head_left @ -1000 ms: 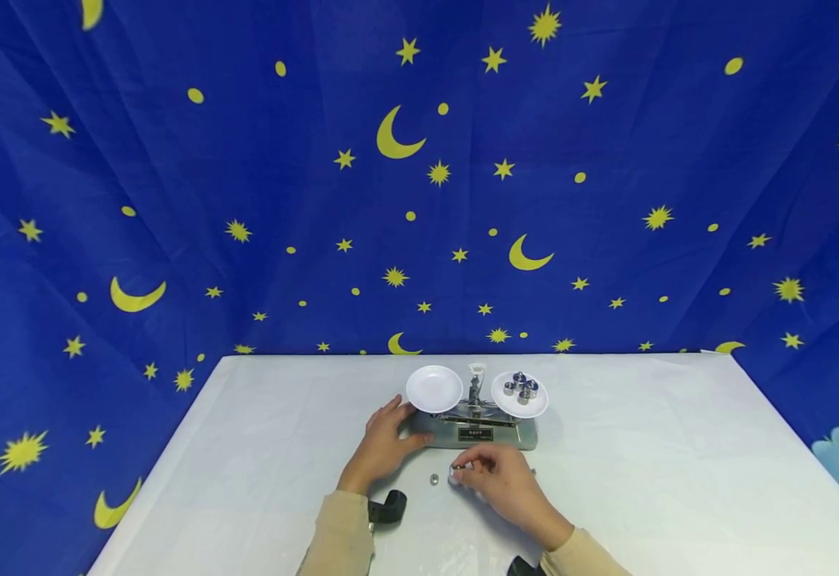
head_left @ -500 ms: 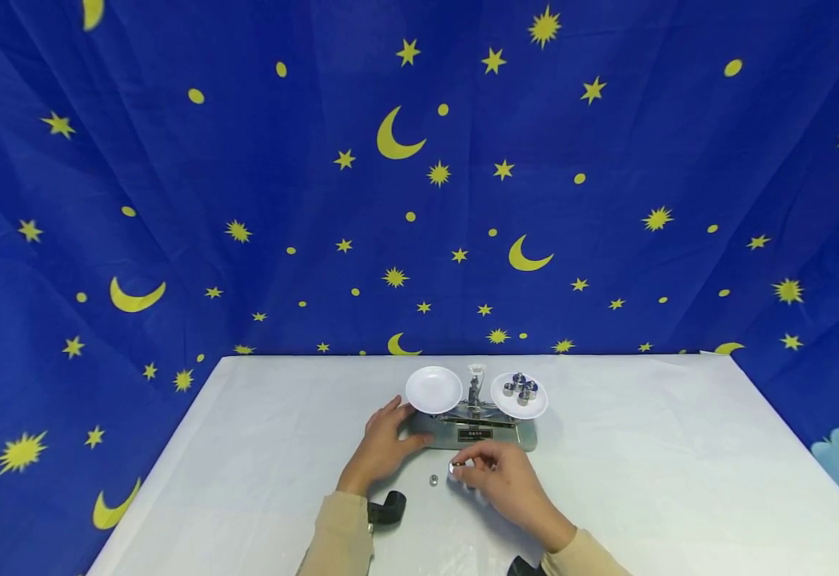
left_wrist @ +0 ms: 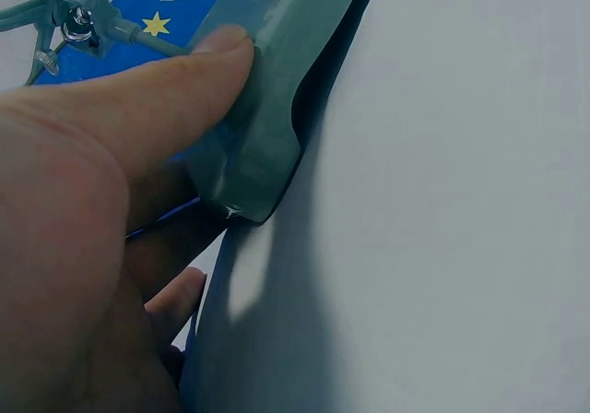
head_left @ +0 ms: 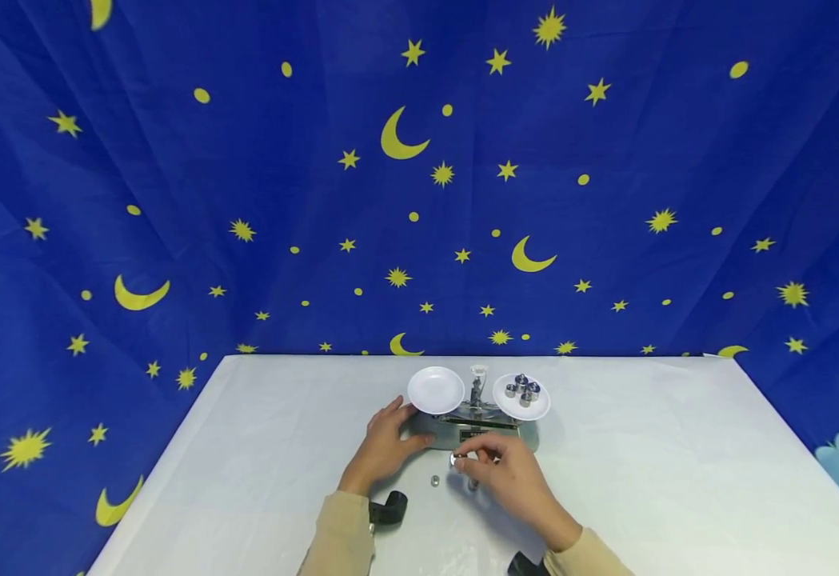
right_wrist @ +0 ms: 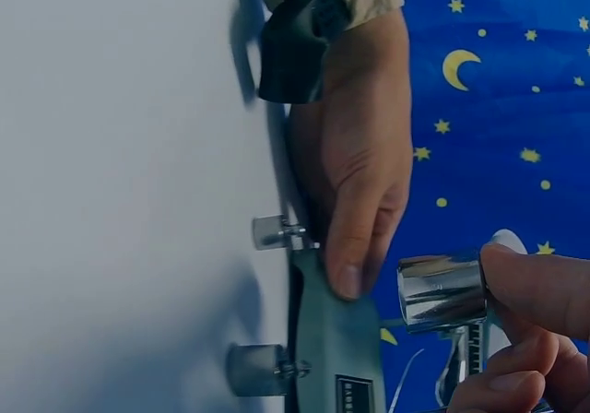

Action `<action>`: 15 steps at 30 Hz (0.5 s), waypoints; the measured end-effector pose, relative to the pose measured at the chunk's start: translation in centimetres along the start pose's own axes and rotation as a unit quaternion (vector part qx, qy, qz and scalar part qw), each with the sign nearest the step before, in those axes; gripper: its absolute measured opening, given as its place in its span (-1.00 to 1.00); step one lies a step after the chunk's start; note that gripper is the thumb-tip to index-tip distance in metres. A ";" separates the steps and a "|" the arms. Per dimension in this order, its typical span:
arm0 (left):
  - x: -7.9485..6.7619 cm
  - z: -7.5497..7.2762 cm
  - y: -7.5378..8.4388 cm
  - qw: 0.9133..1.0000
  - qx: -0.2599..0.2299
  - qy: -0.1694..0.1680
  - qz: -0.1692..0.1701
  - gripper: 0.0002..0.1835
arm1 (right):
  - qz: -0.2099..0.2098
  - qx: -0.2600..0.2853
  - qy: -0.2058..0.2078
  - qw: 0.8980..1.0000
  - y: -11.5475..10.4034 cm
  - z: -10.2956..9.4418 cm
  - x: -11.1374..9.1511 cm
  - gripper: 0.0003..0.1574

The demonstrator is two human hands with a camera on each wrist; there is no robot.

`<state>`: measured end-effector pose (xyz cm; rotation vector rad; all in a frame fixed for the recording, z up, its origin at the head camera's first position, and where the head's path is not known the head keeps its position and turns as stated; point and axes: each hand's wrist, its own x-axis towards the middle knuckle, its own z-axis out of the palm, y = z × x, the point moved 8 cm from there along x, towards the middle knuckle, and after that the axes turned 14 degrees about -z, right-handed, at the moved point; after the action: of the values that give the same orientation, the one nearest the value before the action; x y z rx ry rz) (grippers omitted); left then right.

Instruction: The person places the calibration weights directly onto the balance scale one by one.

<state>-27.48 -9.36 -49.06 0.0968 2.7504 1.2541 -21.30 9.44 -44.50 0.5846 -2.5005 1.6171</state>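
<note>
A balance scale [head_left: 444,433] with a grey-green base stands on the white table. My left hand [head_left: 383,448] grips the base's left end; the left wrist view shows its thumb [left_wrist: 217,53] on top and its fingers at the side. Between thumb and fingertips my right hand [head_left: 513,480] pinches a shiny cylindrical weight [right_wrist: 442,291], held in front of the base. Two more weights stand on the table: a small weight [head_left: 435,481] and another weight [head_left: 473,485] by the right hand. Several weights [head_left: 522,387] sit on the right pan [head_left: 543,406]. The left pan [head_left: 436,390] holds nothing.
The white table [head_left: 649,464] reaches back to a blue curtain [head_left: 304,184] with yellow moons and stars. Black wrist mounts [head_left: 389,509] hang by both wrists, close over the table.
My right hand has lifted the weight slightly and moved it toward the scale; a weight beneath that hand now shows. The left hand stays on the base.
</note>
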 end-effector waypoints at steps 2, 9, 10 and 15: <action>0.0 0.0 0.0 1.000 -0.001 -0.001 -0.001 -0.30 | -0.007 0.000 0.002 1.000 -0.3 -0.1 0.2 -0.88; -0.1 0.0 0.0 1.000 -0.005 -0.004 -0.012 -0.30 | -0.029 0.003 0.009 1.000 -1.2 -0.1 0.7 -0.88; -0.1 0.0 0.0 1.000 -0.005 -0.004 -0.014 -0.30 | -0.033 0.004 0.011 0.999 -1.4 -0.2 0.7 -0.88; -0.1 0.0 0.0 1.000 -0.005 -0.004 -0.017 -0.30 | -0.047 0.012 0.018 0.999 -2.0 -0.3 1.1 -0.87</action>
<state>-27.39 -9.39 -49.10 0.0548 2.7270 1.2554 -21.59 8.69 -42.38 0.6594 -2.3931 1.6109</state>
